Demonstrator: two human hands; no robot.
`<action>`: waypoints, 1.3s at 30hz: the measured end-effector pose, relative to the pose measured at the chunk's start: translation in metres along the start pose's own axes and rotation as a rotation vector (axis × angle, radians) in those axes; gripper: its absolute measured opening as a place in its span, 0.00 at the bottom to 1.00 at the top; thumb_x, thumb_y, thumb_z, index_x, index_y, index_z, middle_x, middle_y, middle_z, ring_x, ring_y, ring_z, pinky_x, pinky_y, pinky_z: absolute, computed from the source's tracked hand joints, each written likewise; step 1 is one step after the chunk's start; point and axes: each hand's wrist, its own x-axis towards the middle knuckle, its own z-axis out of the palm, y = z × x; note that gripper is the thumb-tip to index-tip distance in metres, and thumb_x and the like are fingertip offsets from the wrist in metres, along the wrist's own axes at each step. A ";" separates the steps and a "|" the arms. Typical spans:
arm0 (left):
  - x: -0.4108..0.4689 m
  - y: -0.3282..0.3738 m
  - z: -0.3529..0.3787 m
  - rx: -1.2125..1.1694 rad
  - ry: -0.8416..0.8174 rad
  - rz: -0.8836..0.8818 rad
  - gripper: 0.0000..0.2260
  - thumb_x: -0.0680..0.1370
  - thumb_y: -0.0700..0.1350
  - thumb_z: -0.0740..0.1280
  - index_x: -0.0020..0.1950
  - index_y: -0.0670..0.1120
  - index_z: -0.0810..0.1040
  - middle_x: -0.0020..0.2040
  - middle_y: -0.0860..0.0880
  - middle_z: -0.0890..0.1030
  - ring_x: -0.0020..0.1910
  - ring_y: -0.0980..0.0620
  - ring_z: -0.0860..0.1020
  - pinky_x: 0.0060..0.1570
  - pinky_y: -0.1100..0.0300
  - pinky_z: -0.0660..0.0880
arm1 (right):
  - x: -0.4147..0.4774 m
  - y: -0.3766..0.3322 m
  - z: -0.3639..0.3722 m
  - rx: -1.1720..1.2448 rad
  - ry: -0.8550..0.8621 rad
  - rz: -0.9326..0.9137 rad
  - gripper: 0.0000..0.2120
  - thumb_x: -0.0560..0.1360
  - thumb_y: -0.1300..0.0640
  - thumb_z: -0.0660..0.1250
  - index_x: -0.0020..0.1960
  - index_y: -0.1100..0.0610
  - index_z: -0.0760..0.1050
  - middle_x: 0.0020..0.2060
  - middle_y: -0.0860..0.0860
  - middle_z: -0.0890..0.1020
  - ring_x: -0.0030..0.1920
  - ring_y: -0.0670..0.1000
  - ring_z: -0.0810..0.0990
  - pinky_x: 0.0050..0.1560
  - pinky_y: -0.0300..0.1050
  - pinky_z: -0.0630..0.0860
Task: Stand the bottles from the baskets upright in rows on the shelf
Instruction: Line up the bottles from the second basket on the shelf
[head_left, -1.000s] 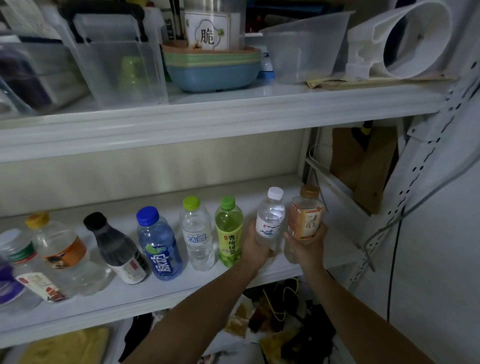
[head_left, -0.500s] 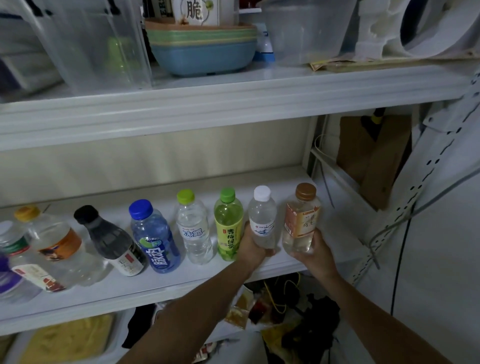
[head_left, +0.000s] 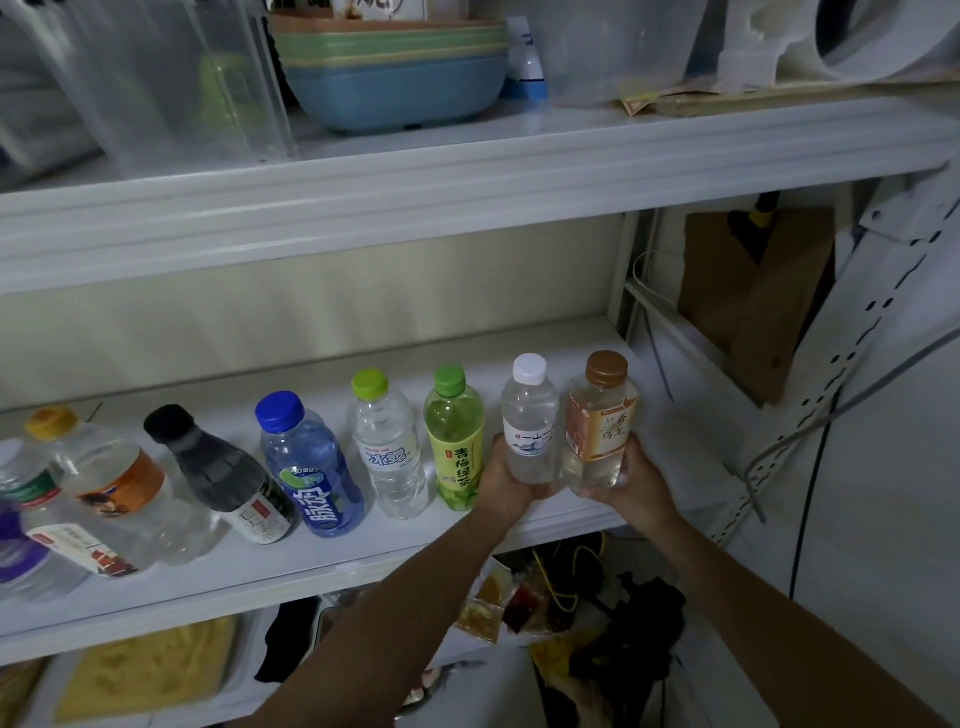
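Note:
A row of several bottles stands upright along the front of the white shelf (head_left: 675, 467). At its right end, my left hand (head_left: 506, 486) grips the base of a clear white-capped bottle (head_left: 530, 421). My right hand (head_left: 631, 480) holds the base of a brown-capped tea bottle (head_left: 597, 423) right beside it; both bottles are upright and touch each other. To their left stand a green tea bottle (head_left: 454, 441), a lime-capped water bottle (head_left: 387, 447), a blue bottle (head_left: 306, 467) and a dark black-capped bottle (head_left: 218, 473).
More bottles, one with a yellow cap (head_left: 111, 478), crowd the shelf's far left. The upper shelf (head_left: 467, 171) carries stacked bowls (head_left: 395, 78) and clear plastic tubs. A perforated upright (head_left: 831, 395) and cables flank the right. Clutter lies below the shelf.
The brown-capped bottle has come down from mid-air beside the white-capped one, and the two now stand pressed together. The view has tilted slightly downward.

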 end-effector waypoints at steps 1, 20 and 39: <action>-0.002 -0.001 0.001 -0.018 -0.009 -0.017 0.31 0.69 0.31 0.74 0.64 0.51 0.65 0.59 0.50 0.74 0.56 0.47 0.76 0.43 0.55 0.81 | 0.000 0.000 0.000 -0.005 0.005 0.002 0.39 0.61 0.64 0.80 0.66 0.54 0.65 0.55 0.47 0.76 0.57 0.51 0.75 0.54 0.45 0.72; 0.003 -0.011 0.007 0.208 0.088 0.010 0.39 0.63 0.41 0.81 0.69 0.43 0.64 0.64 0.47 0.74 0.64 0.48 0.73 0.65 0.52 0.71 | -0.008 -0.002 0.004 -0.234 0.041 -0.025 0.37 0.65 0.54 0.78 0.69 0.56 0.64 0.55 0.47 0.76 0.56 0.50 0.74 0.52 0.42 0.68; -0.193 -0.073 -0.196 1.403 -0.027 0.259 0.43 0.78 0.60 0.62 0.78 0.45 0.36 0.78 0.43 0.37 0.77 0.44 0.37 0.74 0.50 0.37 | -0.168 -0.062 0.147 -1.140 -0.306 -0.245 0.50 0.69 0.27 0.56 0.78 0.56 0.41 0.77 0.57 0.45 0.77 0.56 0.45 0.75 0.53 0.46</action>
